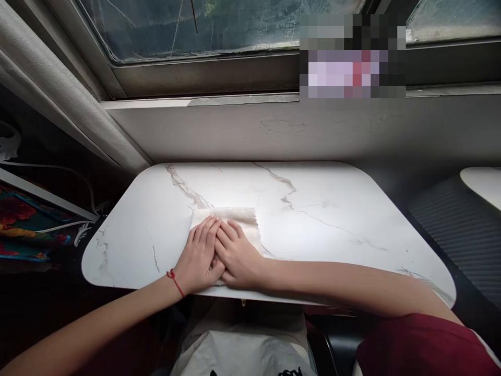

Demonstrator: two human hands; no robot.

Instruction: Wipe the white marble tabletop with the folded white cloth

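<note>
A small whitish cloth (pixel 238 213) lies flat on a white marble-patterned table (pixel 332 209), near its front edge. My left hand (pixel 201 256), with a red string around the wrist, rests palm down on the cloth. My right hand (pixel 240 258) lies beside it, also palm down, and the two touch at the fingertips and thumbs. The fingers of both hands are laid out over the cloth rather than wrapped around anything. The palms and the part of the cloth beneath them are hidden.
Behind the table runs a grey wall (pixel 235 130) below a window (pixel 219 26), part of which is blurred out. A pale curtain (pixel 58 78) hangs at the left, above a colourful patterned fabric (pixel 27 224) and white cables. Dark ribbed material (pixel 462 235) lies at the right.
</note>
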